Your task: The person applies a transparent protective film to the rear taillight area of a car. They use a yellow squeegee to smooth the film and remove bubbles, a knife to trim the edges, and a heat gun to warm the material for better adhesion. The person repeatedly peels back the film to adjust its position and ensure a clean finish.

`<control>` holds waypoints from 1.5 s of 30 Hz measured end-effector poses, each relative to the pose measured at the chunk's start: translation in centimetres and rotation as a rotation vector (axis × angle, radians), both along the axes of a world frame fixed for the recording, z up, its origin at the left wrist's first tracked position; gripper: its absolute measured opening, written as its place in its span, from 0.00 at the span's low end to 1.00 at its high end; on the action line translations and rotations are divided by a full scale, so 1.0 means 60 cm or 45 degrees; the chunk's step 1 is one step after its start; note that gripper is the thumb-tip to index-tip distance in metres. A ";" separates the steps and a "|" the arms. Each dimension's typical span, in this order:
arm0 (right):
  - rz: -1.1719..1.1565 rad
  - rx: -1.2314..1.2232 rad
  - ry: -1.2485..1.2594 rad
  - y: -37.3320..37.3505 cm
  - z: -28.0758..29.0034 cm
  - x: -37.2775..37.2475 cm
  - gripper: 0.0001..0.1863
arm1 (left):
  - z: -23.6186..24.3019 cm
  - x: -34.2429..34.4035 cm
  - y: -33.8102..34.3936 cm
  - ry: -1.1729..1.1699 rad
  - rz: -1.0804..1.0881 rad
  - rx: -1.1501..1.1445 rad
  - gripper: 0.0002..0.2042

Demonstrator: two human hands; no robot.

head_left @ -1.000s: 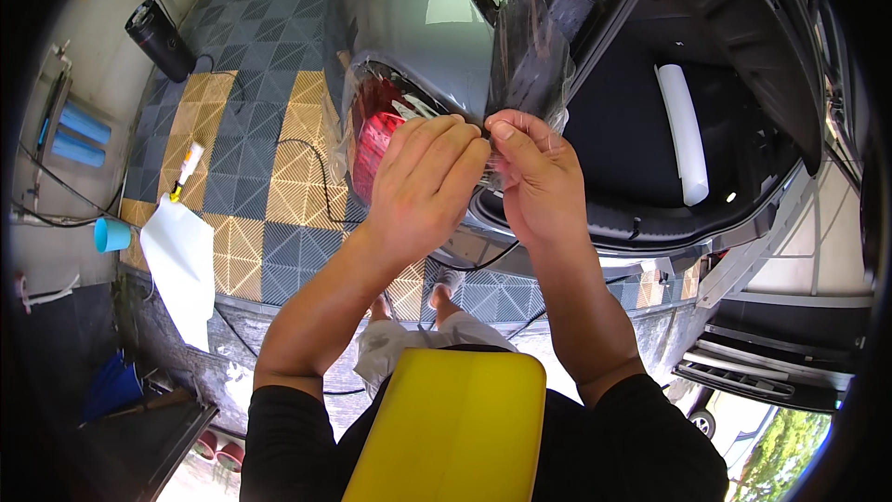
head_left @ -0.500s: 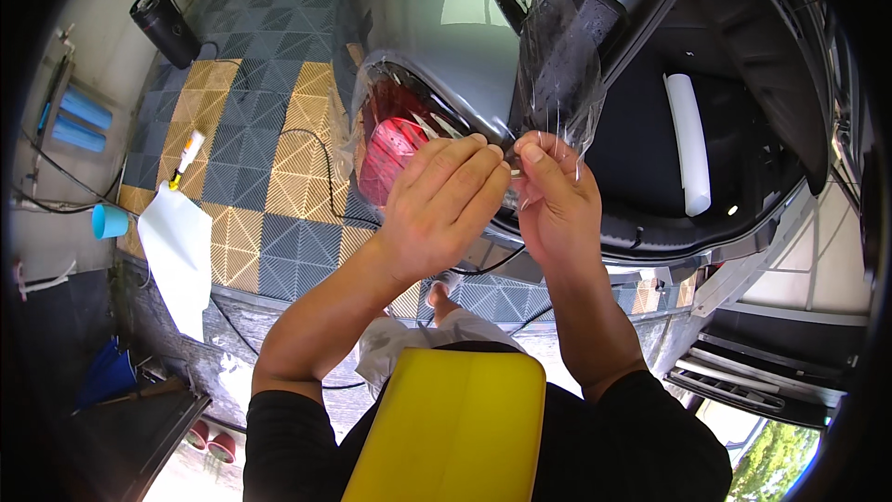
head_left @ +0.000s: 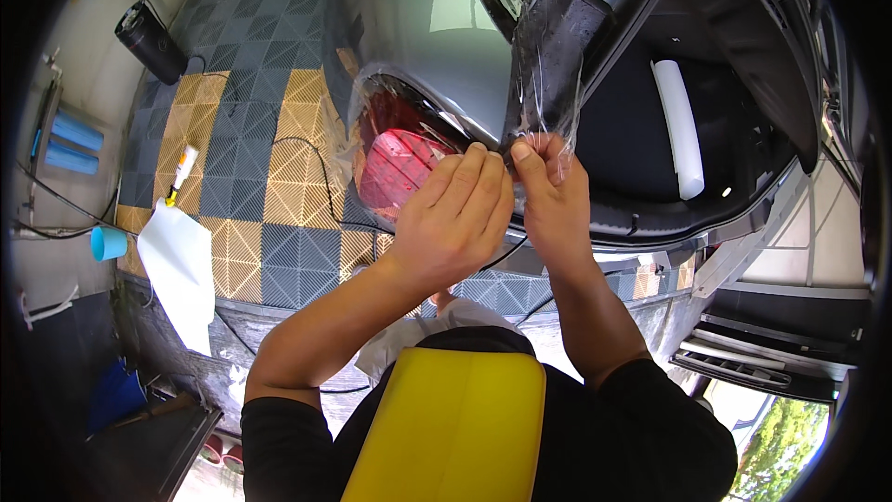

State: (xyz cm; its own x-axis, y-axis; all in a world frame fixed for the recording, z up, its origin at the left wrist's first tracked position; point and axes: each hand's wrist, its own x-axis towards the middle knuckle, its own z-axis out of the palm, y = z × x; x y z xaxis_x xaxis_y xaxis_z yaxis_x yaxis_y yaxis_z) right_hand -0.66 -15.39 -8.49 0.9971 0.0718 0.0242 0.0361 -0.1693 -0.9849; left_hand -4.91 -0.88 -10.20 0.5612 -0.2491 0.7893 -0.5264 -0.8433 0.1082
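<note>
Clear plastic film (head_left: pixel 550 98) covers the rear corner of a grey car (head_left: pixel 409 46), wrinkled over the red tail light (head_left: pixel 401 167) and the dark body gap beside it. My right hand (head_left: pixel 556 200) pinches the bunched film between thumb and fingers at the inner edge of the light. Close by on its left, my left hand (head_left: pixel 455 214) has its fingers pressed together and bent, tips at the film's edge. Its thumb is hidden, and its grip shows only in part. Both sets of fingertips nearly meet.
A white roll (head_left: pixel 680 130) lies in the open boot (head_left: pixel 623 163). On the left are a black cylinder (head_left: pixel 150 42), a light-blue cup (head_left: pixel 109 244), a white sheet (head_left: pixel 178 270) and a marker-like bottle (head_left: pixel 185 165). A cable (head_left: pixel 325 172) crosses the tiled floor. A yellow panel (head_left: pixel 446 428) hangs before me.
The film by my right hand is drawn narrower and straighter. My left hand has shifted slightly right and down, uncovering more of the tail light. The whole view has moved a little.
</note>
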 end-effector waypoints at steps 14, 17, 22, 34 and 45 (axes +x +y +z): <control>0.192 0.555 0.232 -0.016 -0.030 0.035 0.08 | 0.007 -0.022 -0.042 0.152 0.234 0.193 0.20; 0.325 0.753 0.430 -0.028 -0.047 0.055 0.07 | 0.007 -0.026 -0.054 0.191 0.307 0.210 0.19; 0.443 0.833 0.625 -0.048 -0.029 0.057 0.17 | 0.012 -0.038 -0.060 0.227 0.424 0.240 0.20; 1.251 0.402 -1.550 -0.121 0.234 -0.137 0.15 | 0.026 -0.037 -0.085 0.259 0.476 0.174 0.19; 1.240 -0.154 -1.456 -0.045 0.282 -0.162 0.11 | 0.001 -0.040 -0.044 0.236 0.309 0.128 0.23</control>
